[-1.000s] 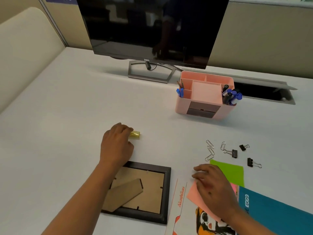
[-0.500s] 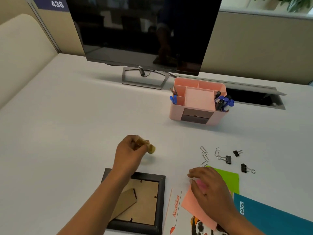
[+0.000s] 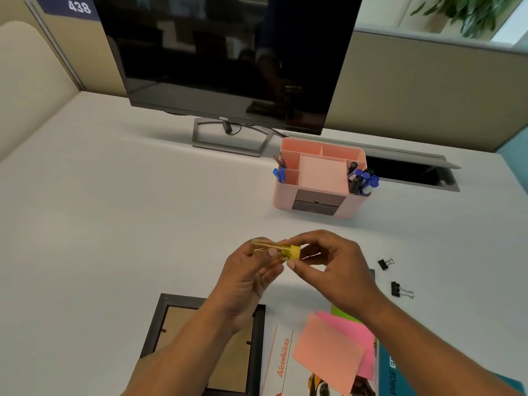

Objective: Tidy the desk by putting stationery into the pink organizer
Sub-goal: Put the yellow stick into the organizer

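**Both hands on the yellow tube**

A white desk (image 3: 114,210) runs to beige partitions (image 3: 414,81), with a dark monitor (image 3: 228,58) at its far edge. The pink organizer (image 3: 281,198) stands right of the monitor's foot. Nearer, above the desk, the left hand (image 3: 245,281) grips a clear yellow tube (image 3: 265,247) and the right hand (image 3: 334,270) pinches its cap. Half a second ago the right hand lay on the pink notes (image 3: 328,352), and the left held the tube alone.

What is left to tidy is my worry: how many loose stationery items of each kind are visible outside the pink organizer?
Yellow tube: 1
Binder clips: 2
Coloured paper sheets: 3 (salmon, pink, green)
Total: 6; the right hand may hide more.
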